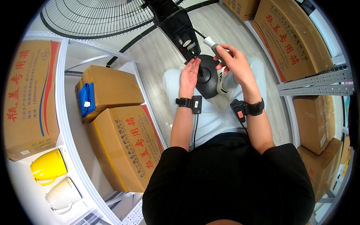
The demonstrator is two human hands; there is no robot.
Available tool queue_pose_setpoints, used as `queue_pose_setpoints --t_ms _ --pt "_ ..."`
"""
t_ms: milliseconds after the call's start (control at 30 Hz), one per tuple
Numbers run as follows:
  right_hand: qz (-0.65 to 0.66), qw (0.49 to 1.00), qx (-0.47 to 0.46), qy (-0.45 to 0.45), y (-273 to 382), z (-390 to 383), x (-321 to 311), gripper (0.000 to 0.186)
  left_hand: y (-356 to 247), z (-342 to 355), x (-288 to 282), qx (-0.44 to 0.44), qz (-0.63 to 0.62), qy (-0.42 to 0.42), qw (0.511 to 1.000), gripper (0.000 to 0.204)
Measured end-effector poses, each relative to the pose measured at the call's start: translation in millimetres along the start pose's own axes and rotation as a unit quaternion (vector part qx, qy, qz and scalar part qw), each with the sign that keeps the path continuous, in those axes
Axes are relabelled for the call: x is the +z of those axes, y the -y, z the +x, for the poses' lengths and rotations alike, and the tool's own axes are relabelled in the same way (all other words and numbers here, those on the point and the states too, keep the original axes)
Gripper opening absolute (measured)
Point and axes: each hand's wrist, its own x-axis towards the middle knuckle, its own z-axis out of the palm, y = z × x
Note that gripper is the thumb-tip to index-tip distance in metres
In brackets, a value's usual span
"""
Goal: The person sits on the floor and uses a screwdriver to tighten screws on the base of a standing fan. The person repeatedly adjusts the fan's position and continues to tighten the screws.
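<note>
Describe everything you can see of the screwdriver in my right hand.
The screwdriver has a thick handle, white toward the front and grey behind, seemingly plastic or rubber, and a thin, dark shaft that looks metallic. It slants across the picture: your right hand grips the grey part with thumb and fingers, while the shaft runs up and left toward the black body of the fan. The tip's shape, and whether it touches the fan, can't be made out.

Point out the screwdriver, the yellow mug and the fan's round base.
Screwdriver [209, 41], head view: white part of its handle.
Yellow mug [48, 165], head view: its side.
Fan's round base [210, 77], head view: its top.
</note>
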Motion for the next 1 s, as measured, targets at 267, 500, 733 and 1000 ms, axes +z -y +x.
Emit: queue_pose_setpoints --t_ms 267,500,733,1000 --pt "-0.325 0.899 -0.253 -0.149 -12 -6 9 0.039 1 2 -3 -0.008 -0.032 -0.009 0.999 0.014" --pt "-0.012 0.999 -0.021 -0.028 -11 10 -1 0.039 0 3 -1 -0.029 -0.075 -0.027 0.996 0.014" --pt "0.025 1.000 0.004 0.000 -2 1 -3 0.035 1 4 -2 -0.023 -0.076 -0.012 0.997 0.012" --pt "-0.246 0.937 -0.193 -0.158 -3 -6 9 0.035 2 -2 -2 -0.006 -0.013 -0.004 1.000 0.011"
